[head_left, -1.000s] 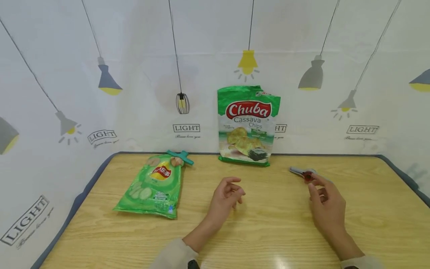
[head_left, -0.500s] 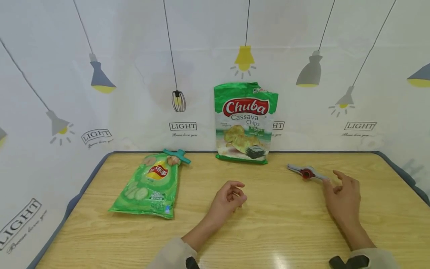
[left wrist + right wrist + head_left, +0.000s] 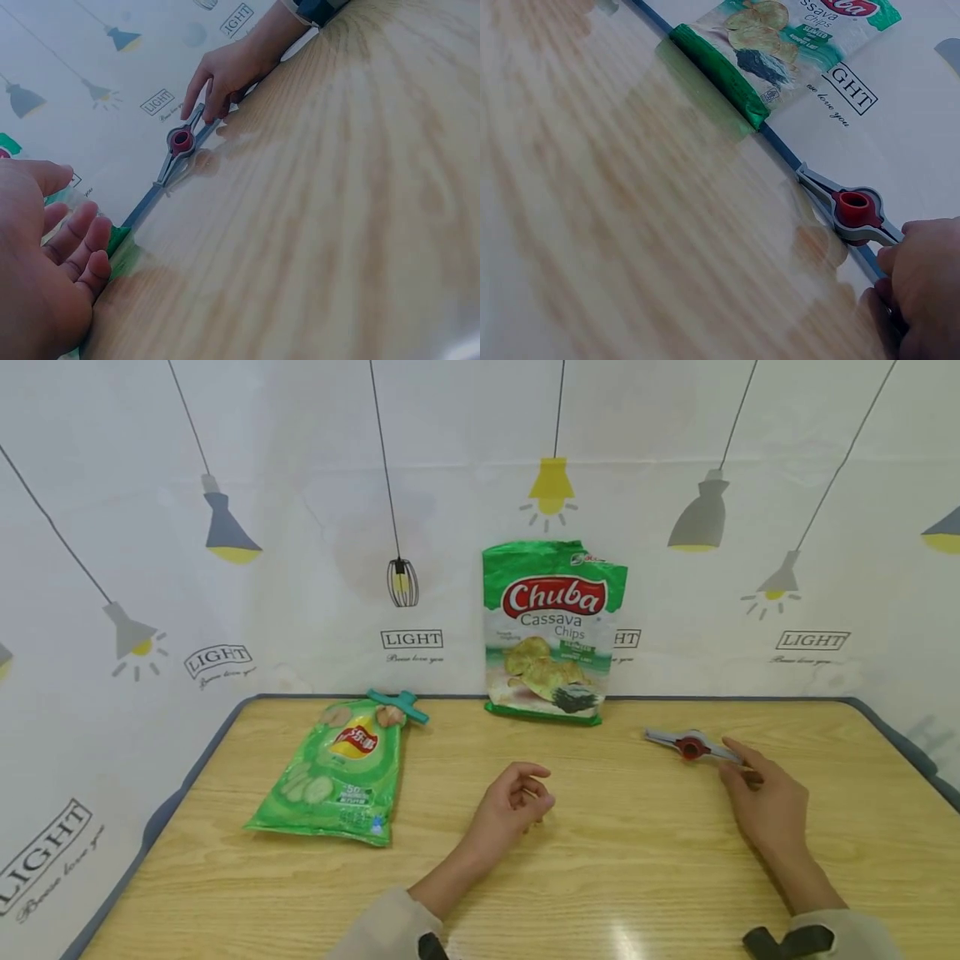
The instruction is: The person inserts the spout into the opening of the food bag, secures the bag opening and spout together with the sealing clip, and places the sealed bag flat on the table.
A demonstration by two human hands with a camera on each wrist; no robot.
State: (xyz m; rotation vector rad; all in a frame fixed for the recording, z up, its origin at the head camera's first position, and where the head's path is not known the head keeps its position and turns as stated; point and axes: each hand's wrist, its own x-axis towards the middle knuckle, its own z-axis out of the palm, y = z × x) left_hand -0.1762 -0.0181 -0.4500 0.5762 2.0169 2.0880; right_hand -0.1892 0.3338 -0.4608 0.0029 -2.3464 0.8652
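A grey bag clip with a round red spout (image 3: pixel 691 746) lies on the right side of the table. My right hand (image 3: pixel 772 802) has its thumb and index finger on either side of the clip's near right end, pinching it. The right wrist view shows the same bag clip (image 3: pixel 857 210) beside the fingers. My left hand (image 3: pixel 510 806) rests over the middle of the table, fingers loosely curled and holding nothing. Behind it stands an upright green-and-white bag of cassava chips (image 3: pixel 551 635), its top torn at the right corner.
To the left lies a green bag of potato chips (image 3: pixel 337 777), a teal clip (image 3: pixel 401 703) across its top corner. A printed white backdrop (image 3: pixel 450 510) encloses the wooden table (image 3: pixel 585 893) at the back and sides.
My right hand first moved right, off the clip's red spout, to its end. The index finger has since come down beside the thumb there. The left hand has barely moved.
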